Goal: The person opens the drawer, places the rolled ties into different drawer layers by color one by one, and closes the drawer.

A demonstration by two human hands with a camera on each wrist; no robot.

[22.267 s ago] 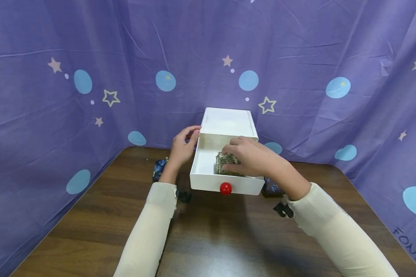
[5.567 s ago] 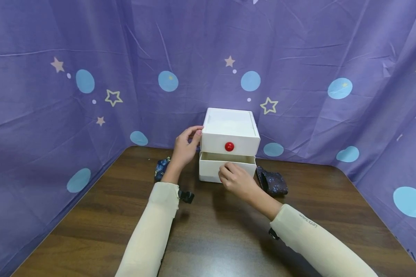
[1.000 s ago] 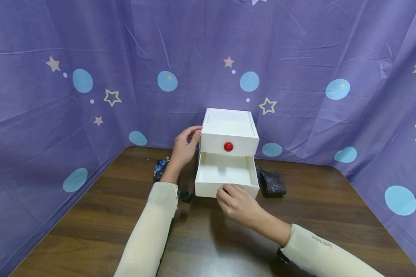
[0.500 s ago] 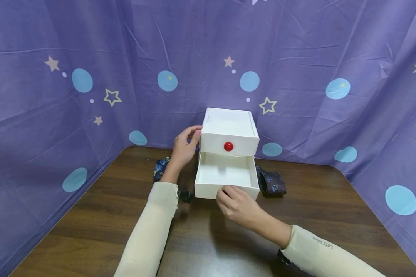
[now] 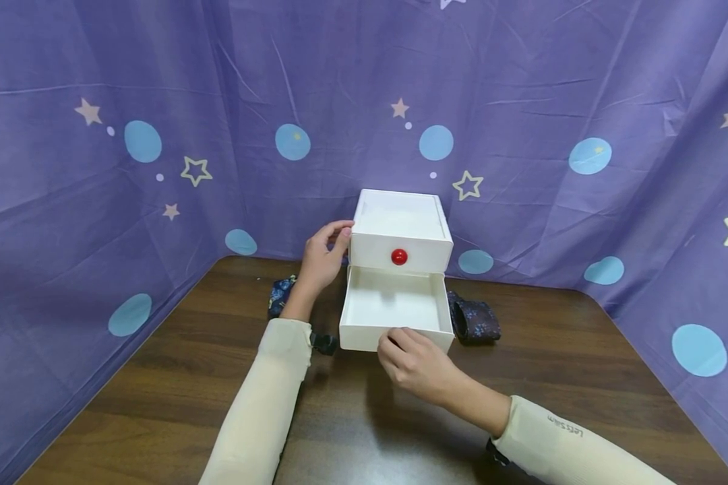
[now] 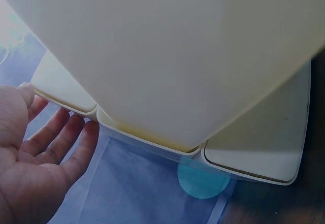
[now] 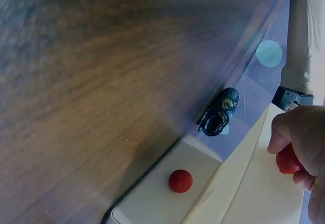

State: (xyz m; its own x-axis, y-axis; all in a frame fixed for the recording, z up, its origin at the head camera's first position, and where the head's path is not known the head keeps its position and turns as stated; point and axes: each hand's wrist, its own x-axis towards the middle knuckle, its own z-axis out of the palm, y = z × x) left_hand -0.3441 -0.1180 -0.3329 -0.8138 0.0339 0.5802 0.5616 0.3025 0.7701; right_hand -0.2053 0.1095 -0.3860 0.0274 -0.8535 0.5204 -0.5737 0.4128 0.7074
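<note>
A white two-drawer box (image 5: 400, 219) stands at the back of the brown table (image 5: 364, 417). Its top drawer is closed, with a red knob (image 5: 399, 256) that also shows in the right wrist view (image 7: 180, 181). The lower drawer (image 5: 394, 306) is pulled out and looks empty. My right hand (image 5: 394, 340) is at the drawer's front and pinches the lower red knob (image 7: 287, 160), which the fingers (image 7: 299, 127) hide in the head view. My left hand (image 5: 334, 236) rests against the box's left side with fairly straight fingers (image 6: 61, 132).
A dark blue patterned pouch (image 5: 279, 295) lies left of the box behind my left wrist, and another (image 5: 474, 320) lies right of the drawer. One pouch (image 7: 218, 118) shows in the right wrist view. Purple star-print cloth (image 5: 158, 168) walls in the table.
Over the last second my right hand has drawn the lower drawer slightly farther out. The left hand has stayed on the box. Earlier the top drawer was open with a speckled block in it.
</note>
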